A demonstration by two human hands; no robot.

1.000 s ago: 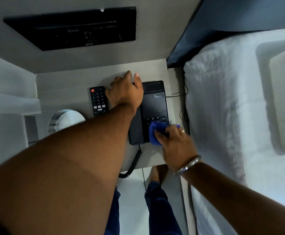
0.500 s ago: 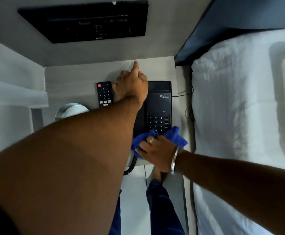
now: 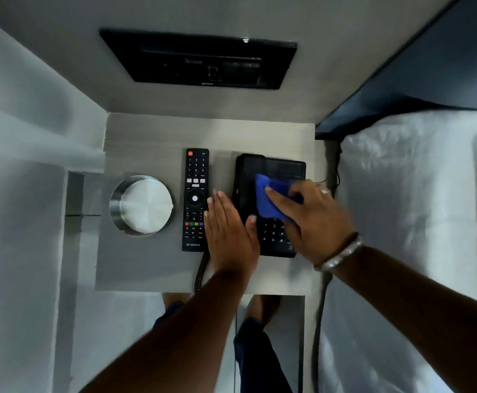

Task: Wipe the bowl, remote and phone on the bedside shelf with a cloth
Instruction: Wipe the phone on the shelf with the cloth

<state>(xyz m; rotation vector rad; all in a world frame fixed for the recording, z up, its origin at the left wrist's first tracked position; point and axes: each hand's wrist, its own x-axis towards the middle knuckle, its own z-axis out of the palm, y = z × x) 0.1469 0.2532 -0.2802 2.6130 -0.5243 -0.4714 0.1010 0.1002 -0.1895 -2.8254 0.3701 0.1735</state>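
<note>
A black desk phone (image 3: 284,168) lies on the right of the grey bedside shelf (image 3: 146,131). My right hand (image 3: 314,219) holds a blue cloth (image 3: 268,199) and presses it on the phone's handset and upper keypad. With straight fingers, my left hand (image 3: 229,231) lies flat between the phone and the black remote (image 3: 195,199), its thumb touching the keypad edge. A steel bowl (image 3: 141,205) sits left of the remote.
A black switch panel (image 3: 200,61) is set in the wall above the shelf. A white bed (image 3: 416,208) borders the shelf on the right. The phone's coiled cord (image 3: 200,270) hangs over the front edge. My legs (image 3: 257,355) show on the floor below.
My left hand drew back from the phone's far end to lie flat beside it. My right hand slid the cloth from the phone's near edge up to the handset. The view moved closer.
</note>
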